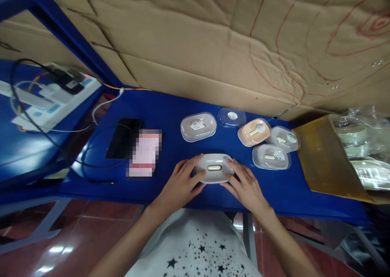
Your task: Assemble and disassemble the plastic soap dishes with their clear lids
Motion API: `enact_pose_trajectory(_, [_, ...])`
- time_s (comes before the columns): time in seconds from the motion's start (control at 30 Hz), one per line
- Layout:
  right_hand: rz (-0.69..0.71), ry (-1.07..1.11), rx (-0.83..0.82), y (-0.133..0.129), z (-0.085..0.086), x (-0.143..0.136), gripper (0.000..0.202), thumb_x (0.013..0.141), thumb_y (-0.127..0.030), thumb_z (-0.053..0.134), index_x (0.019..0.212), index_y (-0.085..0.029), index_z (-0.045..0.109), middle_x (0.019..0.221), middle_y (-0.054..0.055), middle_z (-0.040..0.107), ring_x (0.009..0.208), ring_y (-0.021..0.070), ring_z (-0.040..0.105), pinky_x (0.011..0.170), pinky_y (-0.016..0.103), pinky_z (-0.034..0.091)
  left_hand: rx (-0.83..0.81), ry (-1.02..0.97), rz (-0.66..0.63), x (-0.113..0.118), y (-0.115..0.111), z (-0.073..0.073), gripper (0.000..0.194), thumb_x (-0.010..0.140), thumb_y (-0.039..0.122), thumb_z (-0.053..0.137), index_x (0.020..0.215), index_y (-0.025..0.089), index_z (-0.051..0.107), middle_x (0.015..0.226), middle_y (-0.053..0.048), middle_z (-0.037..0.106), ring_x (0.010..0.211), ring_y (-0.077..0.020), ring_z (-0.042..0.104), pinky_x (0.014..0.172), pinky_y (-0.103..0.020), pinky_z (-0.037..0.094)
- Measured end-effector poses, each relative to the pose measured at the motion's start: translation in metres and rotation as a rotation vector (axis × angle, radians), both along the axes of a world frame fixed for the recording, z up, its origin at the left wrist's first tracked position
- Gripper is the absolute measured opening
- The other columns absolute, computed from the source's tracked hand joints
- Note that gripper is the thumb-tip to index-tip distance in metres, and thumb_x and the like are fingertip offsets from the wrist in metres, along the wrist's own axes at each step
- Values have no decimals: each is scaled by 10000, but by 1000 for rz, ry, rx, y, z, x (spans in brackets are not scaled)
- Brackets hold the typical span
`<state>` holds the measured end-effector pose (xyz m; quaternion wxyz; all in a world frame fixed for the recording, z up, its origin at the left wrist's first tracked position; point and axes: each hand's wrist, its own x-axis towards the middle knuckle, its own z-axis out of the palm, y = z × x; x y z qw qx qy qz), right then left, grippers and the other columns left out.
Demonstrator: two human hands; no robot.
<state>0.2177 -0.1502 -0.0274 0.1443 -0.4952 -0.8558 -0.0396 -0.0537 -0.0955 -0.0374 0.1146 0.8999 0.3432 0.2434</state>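
A light grey oval dish point(214, 176) with a pale oblong piece point(214, 168) at its centre lies near the front of the blue table. My left hand point(185, 179) grips its left end, thumb on the inner surface and fingers along the rim. On the opposite end my right hand point(245, 183) holds it the same way. Behind it sits a similar grey dish point(189, 132) bearing a round label. Farther right are a clear lid point(225, 118), a peach dish point(248, 140) and two more grey dishes, one behind point(284, 142) and one in front point(265, 163).
A cardboard box point(317, 159) with plastic-wrapped dishes point(368, 171) stands at the right. On the left lie a black phone point(120, 138), a pixelated pink item point(144, 153), cables and a white power strip point(57, 112). Cardboard sheeting point(183, 45) rises along the back edge.
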Motion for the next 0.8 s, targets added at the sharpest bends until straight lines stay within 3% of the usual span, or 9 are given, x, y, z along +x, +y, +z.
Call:
enact_pose_trajectory(0.13, [89, -58, -65, 10, 13, 0, 159, 1044, -354, 690, 1116, -214, 713, 1575, 141, 615, 1433, 360, 617, 1096, 536, 606, -11, -13, 36, -7, -4, -5, 223, 1015, 212, 685, 1236, 205, 651, 1617, -207, 521, 1358, -345, 638, 1082, -534, 559])
enact_pose_trajectory(0.27, [75, 12, -129, 39, 35, 14, 324, 1076, -463, 615, 1305, -246, 688, 1584, 131, 612, 1322, 334, 696, 1013, 511, 627, -51, 2, 62, -10, -3, -6, 250, 984, 165, 669, 1228, 210, 641, 1659, -195, 482, 1427, -360, 594, 1115, -556, 533])
enact_pose_trajectory(0.37, [-93, 48, -86, 98, 54, 34, 378, 1101, -380, 548, 1450, -261, 630, 1570, 131, 623, 1386, 355, 642, 1152, 588, 506, -92, 26, 39, -9, 2, -3, 253, 943, 139, 656, 1183, 215, 641, 1690, -177, 455, 1487, -365, 544, 1164, -581, 484])
enact_pose_trajectory(0.43, [-143, 7, -141, 147, 59, 47, 483, 1071, -349, 582, 1542, -243, 557, 1612, 157, 575, 1463, 390, 563, 1193, 642, 427, -113, 36, 0, -7, 7, -1, 244, 921, 130, 650, 1150, 216, 639, 1697, -169, 451, 1515, -362, 517, 1188, -600, 453])
enact_pose_trajectory(0.53, [-138, -74, -382, 210, 53, 59, 734, 920, -325, 780, 1589, -221, 497, 1700, 195, 451, 1551, 438, 439, 1216, 693, 355, -129, 52, -44, -7, 9, 2, 251, 899, 112, 654, 1128, 213, 630, 1699, -169, 452, 1536, -355, 494, 1203, -622, 422])
enact_pose_trajectory(0.6, [-118, -80, -462, 234, 45, 60, 820, 818, -305, 871, 1557, -234, 524, 1667, 191, 494, 1523, 433, 475, 1201, 682, 380, -135, 57, -44, -7, 8, 2, 227, 905, 141, 684, 1110, 216, 625, 1696, -168, 457, 1529, -349, 501, 1217, -634, 399])
enact_pose_trajectory(0.7, [-80, -56, -498, 243, 37, 56, 791, 777, -259, 890, 1493, -245, 554, 1569, 147, 597, 1437, 387, 570, 1150, 636, 455, -140, 53, -36, -9, 4, 0, 219, 922, 256, 764, 1080, 219, 617, 1678, -169, 480, 1504, -347, 525, 1232, -645, 373])
enact_pose_trajectory(0.8, [-83, -32, -493, 232, 43, 54, 709, 819, -291, 865, 1450, -216, 553, 1524, 156, 610, 1389, 383, 599, 1129, 632, 474, -133, 42, -31, -9, 1, -4, 262, 929, 326, 810, 1077, 217, 624, 1668, -165, 492, 1491, -346, 532, 1236, -631, 369])
